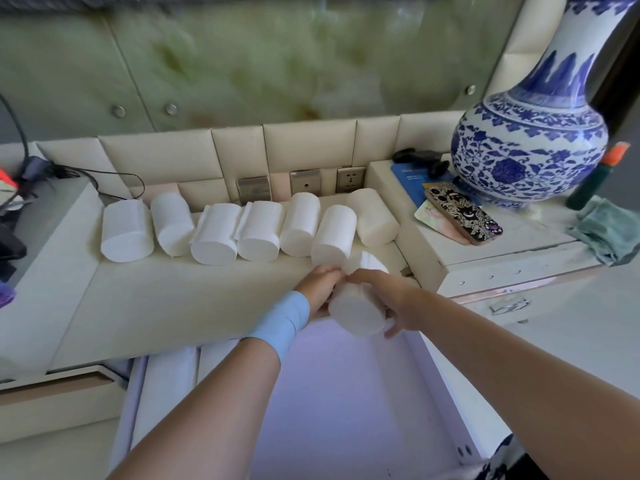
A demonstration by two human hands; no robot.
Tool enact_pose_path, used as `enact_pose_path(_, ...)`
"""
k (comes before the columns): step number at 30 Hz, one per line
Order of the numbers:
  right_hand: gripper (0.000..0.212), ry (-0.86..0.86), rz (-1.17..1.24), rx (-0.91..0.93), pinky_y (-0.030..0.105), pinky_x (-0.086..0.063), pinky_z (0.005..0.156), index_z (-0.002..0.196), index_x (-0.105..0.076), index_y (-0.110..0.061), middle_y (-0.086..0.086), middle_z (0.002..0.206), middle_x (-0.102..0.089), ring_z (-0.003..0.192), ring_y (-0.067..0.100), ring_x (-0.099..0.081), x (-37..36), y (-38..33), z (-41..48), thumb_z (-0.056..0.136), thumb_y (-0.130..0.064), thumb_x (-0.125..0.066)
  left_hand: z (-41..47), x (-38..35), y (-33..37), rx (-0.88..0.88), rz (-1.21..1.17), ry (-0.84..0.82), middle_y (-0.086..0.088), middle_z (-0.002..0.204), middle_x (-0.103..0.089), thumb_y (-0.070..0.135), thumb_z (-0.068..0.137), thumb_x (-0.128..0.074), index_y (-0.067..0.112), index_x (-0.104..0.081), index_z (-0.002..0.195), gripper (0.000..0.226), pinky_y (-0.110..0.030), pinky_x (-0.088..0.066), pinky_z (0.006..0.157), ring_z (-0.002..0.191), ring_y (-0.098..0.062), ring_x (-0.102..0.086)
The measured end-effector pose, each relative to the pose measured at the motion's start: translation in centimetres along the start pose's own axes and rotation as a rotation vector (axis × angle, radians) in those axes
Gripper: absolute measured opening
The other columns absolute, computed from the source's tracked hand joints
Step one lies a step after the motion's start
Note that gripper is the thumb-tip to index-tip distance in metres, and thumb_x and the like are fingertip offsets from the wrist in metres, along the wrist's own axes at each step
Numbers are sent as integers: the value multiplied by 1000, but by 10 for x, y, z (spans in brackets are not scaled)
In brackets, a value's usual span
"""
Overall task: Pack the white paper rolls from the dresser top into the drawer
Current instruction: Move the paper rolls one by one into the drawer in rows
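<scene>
Several white paper rolls (214,233) lie side by side in a row on the cream dresser top (173,296). Both hands hold one white paper roll (356,315) at the dresser's front edge, above the back of the open drawer (346,410). My left hand (320,284), with a blue wristband, grips its left side. My right hand (388,299) wraps over its top and right side. Another roll (367,261) shows just behind the hands. Two rolls (173,379) lie in the drawer's left part.
A large blue-and-white vase (530,133) stands on the raised right shelf, with a phone (464,213), cards and a green cloth (609,230) beside it. Wall sockets (304,183) sit behind the rolls. Cables and dark items (31,171) crowd the left ledge.
</scene>
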State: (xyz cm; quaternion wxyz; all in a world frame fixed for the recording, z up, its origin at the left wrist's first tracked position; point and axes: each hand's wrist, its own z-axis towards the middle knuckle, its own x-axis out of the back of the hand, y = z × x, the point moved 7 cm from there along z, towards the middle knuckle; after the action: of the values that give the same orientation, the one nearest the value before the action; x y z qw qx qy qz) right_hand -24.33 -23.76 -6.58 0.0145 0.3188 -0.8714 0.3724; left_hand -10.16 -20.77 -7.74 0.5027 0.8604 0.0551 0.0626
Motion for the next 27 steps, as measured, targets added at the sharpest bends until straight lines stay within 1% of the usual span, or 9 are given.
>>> enact_pose_path(3,68,-82,176,-23,57,-47,98,124,-63,-18,14,119,-70,110,35,-65,-16,5,-9,77,-66,-53,-24,16,-11,22,-40,-45,-8,100,-67,22,89,-58,17,-53,119,31,-32,-54,67,82,-23,-66)
enact_pose_path(5,52,-83,280,-45,52,-51,97,122,-62,-17,13,113,-71,106,33,-67,-27,11,-15,88,-55,-49,-41,30,-24,54,-82,-74,-7,92,-63,16,85,-61,12,-48,116,34,-31,-54,62,73,-21,-63)
enact_pose_path(8,41,-187,240,-39,48,-55,91,125,-58,-18,10,113,-68,106,30,-66,-57,22,-28,91,-42,-62,-68,54,-41,91,-140,-110,-8,86,-56,14,72,-61,9,-49,112,42,-29,-53,58,66,-22,-57)
enact_pose_path(13,54,-352,6,20,47,-57,94,125,-62,-22,2,116,-76,107,23,-72,-121,51,-29,80,-47,-79,-98,93,-90,183,-105,-66,-10,94,-59,9,70,-61,10,-52,112,43,-34,-58,65,71,-26,-61)
enact_pose_path(15,65,-277,-128,21,42,-60,83,125,-62,-21,3,113,-75,99,22,-72,-137,62,-23,70,-46,-86,-100,111,-112,211,92,14,-8,99,-65,10,75,-59,12,-59,107,32,-36,-60,70,79,-24,-68)
enact_pose_path(18,92,-214,-249,-25,38,-59,69,126,-55,-22,5,114,-70,99,24,-69,-154,74,-11,46,-52,-90,-98,142,-123,81,675,201,0,116,-66,12,86,-52,20,-68,100,23,-33,-53,90,103,-19,-65)
enact_pose_path(21,108,-150,-248,-53,38,-56,66,130,-48,-21,7,118,-65,102,28,-67,-168,81,7,37,-56,-90,-99,149,-128,-7,990,257,5,143,-46,11,90,-48,29,-60,124,40,-33,-40,105,132,-18,-43)
enact_pose_path(24,111,-73,-171,-51,39,-53,69,140,-33,-19,6,121,-57,106,30,-61,-183,81,18,51,-53,-90,-94,146,-142,36,1158,172,1,153,-30,18,93,-49,29,-43,143,52,-37,-37,107,144,-21,-21)
enact_pose_path(27,105,10,-140,35,40,-50,78,152,-19,-19,5,127,-53,112,32,-56,-194,75,28,75,-38,-87,-90,148,-147,55,1154,165,0,155,-23,31,93,-54,28,-37,148,57,-40,-39,105,145,-24,-16)
